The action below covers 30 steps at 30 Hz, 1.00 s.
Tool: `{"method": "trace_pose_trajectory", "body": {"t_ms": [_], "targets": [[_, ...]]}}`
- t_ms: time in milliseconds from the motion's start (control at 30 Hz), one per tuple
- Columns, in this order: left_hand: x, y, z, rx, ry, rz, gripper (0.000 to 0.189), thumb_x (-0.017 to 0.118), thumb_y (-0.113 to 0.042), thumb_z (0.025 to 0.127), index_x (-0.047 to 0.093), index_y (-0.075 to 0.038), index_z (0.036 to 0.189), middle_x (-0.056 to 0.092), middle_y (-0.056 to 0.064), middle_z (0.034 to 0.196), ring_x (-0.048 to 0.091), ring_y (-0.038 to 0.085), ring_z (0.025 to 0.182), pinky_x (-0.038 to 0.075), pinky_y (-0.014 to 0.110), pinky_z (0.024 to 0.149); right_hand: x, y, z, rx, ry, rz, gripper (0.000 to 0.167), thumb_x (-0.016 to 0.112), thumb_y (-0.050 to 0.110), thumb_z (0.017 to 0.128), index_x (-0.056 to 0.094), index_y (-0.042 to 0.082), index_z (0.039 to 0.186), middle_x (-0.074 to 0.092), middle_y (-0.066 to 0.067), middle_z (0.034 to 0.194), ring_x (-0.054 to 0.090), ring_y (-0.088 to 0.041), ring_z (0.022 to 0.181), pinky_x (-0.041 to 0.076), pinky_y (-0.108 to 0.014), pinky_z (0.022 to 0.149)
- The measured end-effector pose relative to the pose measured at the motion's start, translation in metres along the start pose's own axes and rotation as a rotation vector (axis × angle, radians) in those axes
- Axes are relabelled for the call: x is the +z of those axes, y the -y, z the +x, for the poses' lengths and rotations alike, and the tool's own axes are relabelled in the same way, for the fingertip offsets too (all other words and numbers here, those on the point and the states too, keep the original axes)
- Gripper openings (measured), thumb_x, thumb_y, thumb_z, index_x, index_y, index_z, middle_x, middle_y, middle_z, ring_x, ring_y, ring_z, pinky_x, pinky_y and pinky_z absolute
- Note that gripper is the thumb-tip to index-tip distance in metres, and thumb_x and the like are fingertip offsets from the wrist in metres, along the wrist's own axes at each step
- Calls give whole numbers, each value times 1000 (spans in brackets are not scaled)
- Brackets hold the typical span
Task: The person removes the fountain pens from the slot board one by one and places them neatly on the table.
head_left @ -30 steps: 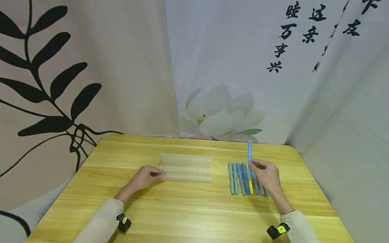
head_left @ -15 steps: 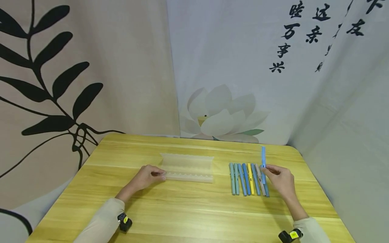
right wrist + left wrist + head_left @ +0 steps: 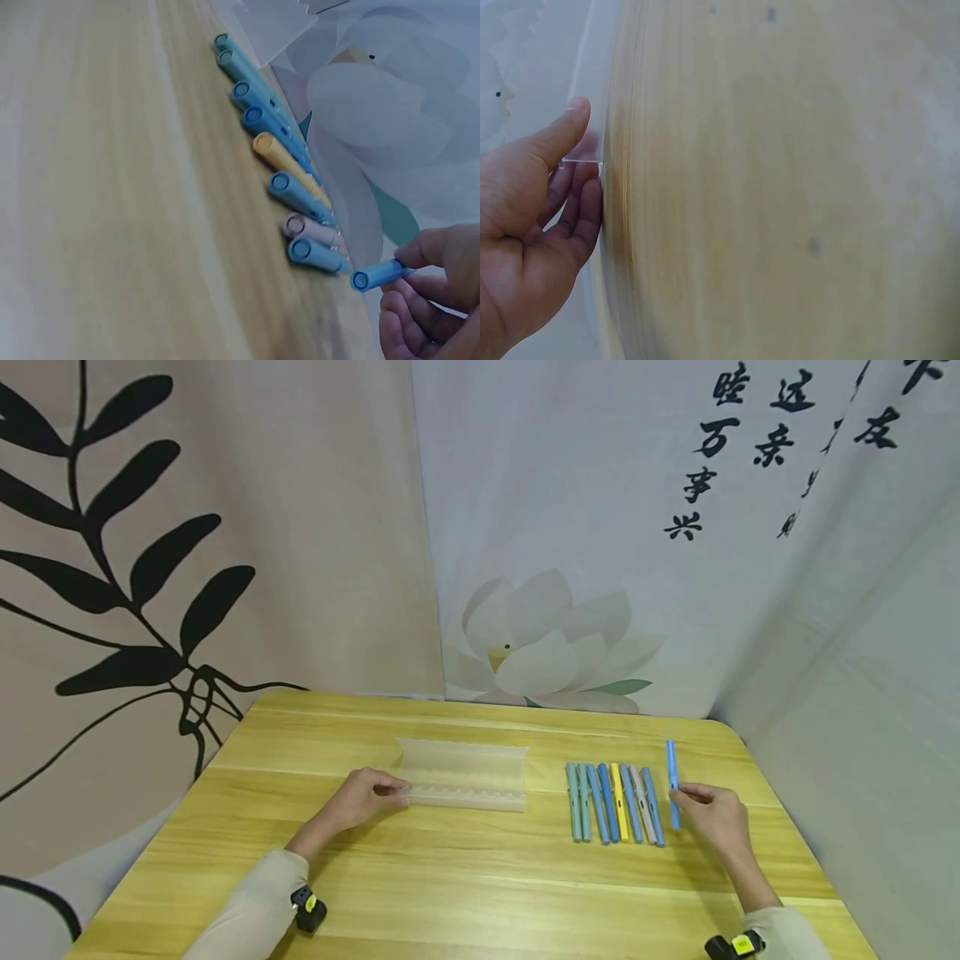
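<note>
My right hand pinches a blue pen between thumb and fingers, just right of a row of pens. In the right wrist view the held blue pen points its round end toward the camera. The row holds green pens, several blue pens, a yellow pen and a pale pinkish-grey pen, lying side by side. At the left, my left hand pinches the near left corner of a clear plastic case that lies opened flat. The left wrist view shows thumb and fingers on the case's end.
All of this is on a light wooden table. A cloth backdrop with a printed lotus, leaves and characters hangs behind it, and another pale cloth closes off the right side.
My right hand has carried the blue pen rightward, from above the row to beside its right end, and lowered it. The left hand and the case have stayed put.
</note>
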<state>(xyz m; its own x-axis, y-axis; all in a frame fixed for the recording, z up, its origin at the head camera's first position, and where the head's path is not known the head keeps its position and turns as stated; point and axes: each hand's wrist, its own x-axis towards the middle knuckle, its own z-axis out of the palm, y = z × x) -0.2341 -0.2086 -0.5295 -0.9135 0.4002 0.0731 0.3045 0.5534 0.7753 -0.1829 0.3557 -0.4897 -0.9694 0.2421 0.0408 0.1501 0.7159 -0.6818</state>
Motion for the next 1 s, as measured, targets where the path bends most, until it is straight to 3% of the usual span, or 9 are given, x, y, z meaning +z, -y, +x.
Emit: {"method": "trace_pose_trajectory", "body": {"t_ms": [367, 767, 1000], "targets": [[-1, 0, 0, 18, -6, 4, 32, 76, -27, 94, 77, -4, 116, 76, 5, 104, 63, 11, 85, 54, 26, 74, 3, -16, 1, 37, 35, -53, 46, 68, 34, 98, 72, -6, 120, 71, -26, 117, 62, -48, 114, 52, -54, 88], [-1, 0, -1, 6, -6, -7, 33, 77, -27, 94, 77, -3, 116, 76, 6, 105, 62, 11, 82, 53, 25, 72, 6, -20, 2, 48, 59, -97, 43, 71, 31, 96, 74, -7, 115, 71, -28, 114, 68, -42, 102, 55, -37, 70], [-1, -1, 0, -6, -8, 3, 32, 77, -27, 93, 77, -4, 115, 75, 4, 100, 60, 12, 81, 52, 25, 71, 7, -19, 0, 49, 39, -103, 39, 72, 30, 95, 76, -5, 111, 73, -26, 110, 69, -41, 97, 56, -41, 72]]}}
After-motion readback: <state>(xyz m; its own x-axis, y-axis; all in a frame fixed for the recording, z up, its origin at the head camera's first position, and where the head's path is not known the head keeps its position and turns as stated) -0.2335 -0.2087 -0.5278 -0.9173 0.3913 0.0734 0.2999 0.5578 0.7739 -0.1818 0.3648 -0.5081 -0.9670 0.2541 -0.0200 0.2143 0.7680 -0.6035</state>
